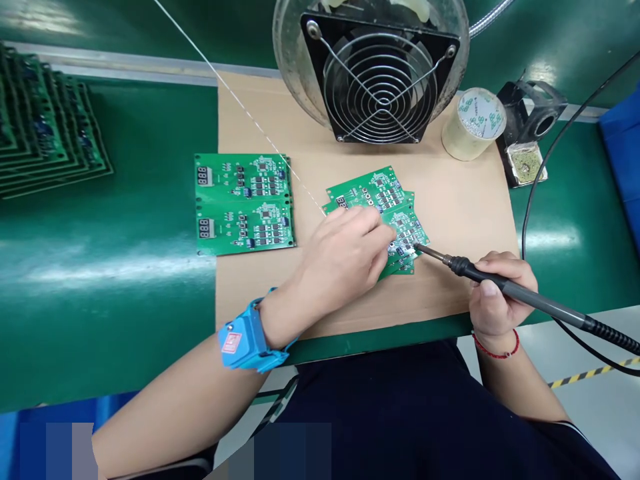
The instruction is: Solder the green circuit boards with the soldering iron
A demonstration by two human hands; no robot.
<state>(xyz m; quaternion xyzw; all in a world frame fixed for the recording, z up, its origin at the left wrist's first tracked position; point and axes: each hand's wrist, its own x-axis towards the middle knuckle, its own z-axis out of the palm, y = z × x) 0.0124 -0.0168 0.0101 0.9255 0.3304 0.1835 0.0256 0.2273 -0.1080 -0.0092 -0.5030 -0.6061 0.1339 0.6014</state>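
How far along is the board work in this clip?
Under way. In hand: the right hand holds the soldering iron, its tip at the overlapping circuit boards, under the left hand. Done or left: I can't tell which. The neat board pile and far-left board stack could be finished or waiting; their joints are too small to judge.

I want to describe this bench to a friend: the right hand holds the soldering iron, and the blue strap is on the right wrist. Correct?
Not quite: the head view shows the blue strap on the left wrist. The right hand does hold the soldering iron.
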